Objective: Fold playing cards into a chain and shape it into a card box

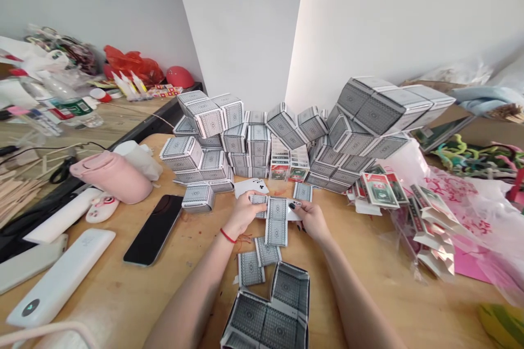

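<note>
The card strip (277, 222), grey patterned backs up, lies with its long axis running straight away from the person. Its far end sits between the two hands and its near end points back toward the body, low over the middle of the worktop (123, 294).

The left hand (244, 212) pinches the strip's far left edge, its grip closed on the cards with the fingers curled in. The right hand (310, 219) clamps the far right edge in the same way, thumb on top. Both grips are tight, with no gap showing.

The fingertips under the strip are hidden, so how many cards make it up is hard to tell. Just nearer lie two loose folded cards (257, 262) and an open card box (268, 313), cut off by the lower edge. Behind the hands, a pile of card cubes (254, 142) stands against the wall.
</note>
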`<state>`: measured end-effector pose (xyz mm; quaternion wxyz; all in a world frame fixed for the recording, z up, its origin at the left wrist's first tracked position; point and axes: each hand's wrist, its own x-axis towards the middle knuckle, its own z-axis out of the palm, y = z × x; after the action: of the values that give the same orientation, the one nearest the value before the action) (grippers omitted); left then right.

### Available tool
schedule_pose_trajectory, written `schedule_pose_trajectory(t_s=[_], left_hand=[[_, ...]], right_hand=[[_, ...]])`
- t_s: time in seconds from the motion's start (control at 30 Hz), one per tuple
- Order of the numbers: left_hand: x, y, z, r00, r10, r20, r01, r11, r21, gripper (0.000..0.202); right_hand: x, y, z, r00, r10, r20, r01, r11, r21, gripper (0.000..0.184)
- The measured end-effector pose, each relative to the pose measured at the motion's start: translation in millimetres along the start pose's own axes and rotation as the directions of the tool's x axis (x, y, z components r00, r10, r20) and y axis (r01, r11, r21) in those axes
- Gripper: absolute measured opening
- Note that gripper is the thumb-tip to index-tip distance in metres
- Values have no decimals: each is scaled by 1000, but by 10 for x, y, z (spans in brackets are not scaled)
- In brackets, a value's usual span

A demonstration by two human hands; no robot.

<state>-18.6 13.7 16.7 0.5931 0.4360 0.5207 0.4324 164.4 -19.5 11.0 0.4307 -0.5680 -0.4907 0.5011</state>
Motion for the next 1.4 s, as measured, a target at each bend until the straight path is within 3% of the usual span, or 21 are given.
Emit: schedule_pose_trajectory(t_s=[0.37,0.63,0.87,1.13,1.27,1.4], left_hand=[[18,-47,4,1000,14,-8,-14,1000,20,30],[0,-87,56,998,14,55,-8,994,-108,34],[-48,-78,46,995,69,79,-59,991,-123,40],[-69,-89,108,997,72,2,-72,997,-26,48],[-67,-105,105,997,73,4,-73,996,-58,47],[-84,-97,102,997,79,3,-79,995,-53,46]], right_hand=[[45,84,15,996,45,76,-50,996,74,38],[84,111,-5,999,3,-34,2,989,147,43],[43,104,40,993,-88,-74,92,995,42,37],[15,115,76,981,-188,-45,189,982,25,31],[-8,139,83,980,-185,-73,180,981,-67,29],[-41,98,106,988,-149,-34,148,989,-13,27]])
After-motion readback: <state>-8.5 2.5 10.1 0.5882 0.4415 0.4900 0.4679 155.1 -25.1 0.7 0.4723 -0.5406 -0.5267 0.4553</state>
